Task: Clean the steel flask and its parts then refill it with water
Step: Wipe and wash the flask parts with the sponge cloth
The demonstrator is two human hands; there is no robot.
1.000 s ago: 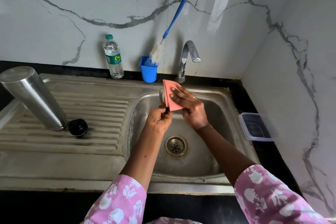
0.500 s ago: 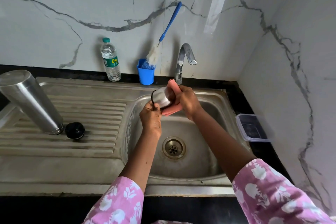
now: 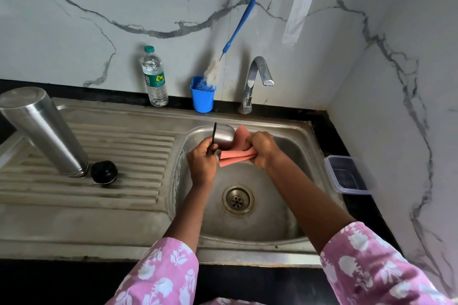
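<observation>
The steel flask body (image 3: 43, 131) stands upside down on the draining board at the left, with its black stopper (image 3: 104, 172) beside it. Over the sink basin (image 3: 292, 210), my left hand (image 3: 202, 161) grips the flask's small steel cup lid (image 3: 223, 135) by its black rim, the lid lying on its side. My right hand (image 3: 262, 150) holds a pink cloth (image 3: 235, 153) bunched against the lid's outer wall. Part of the lid is hidden by the cloth and my fingers.
A plastic water bottle (image 3: 155, 77) and a blue cup (image 3: 202, 96) holding a blue-handled bottle brush (image 3: 233, 37) stand by the wall. The tap (image 3: 256, 79) is off. A clear plastic box (image 3: 347, 174) sits right of the sink.
The cloth, earlier spread flat over the lid, is now bunched lower in my right hand. My left hand has turned the lid so its black rim faces left.
</observation>
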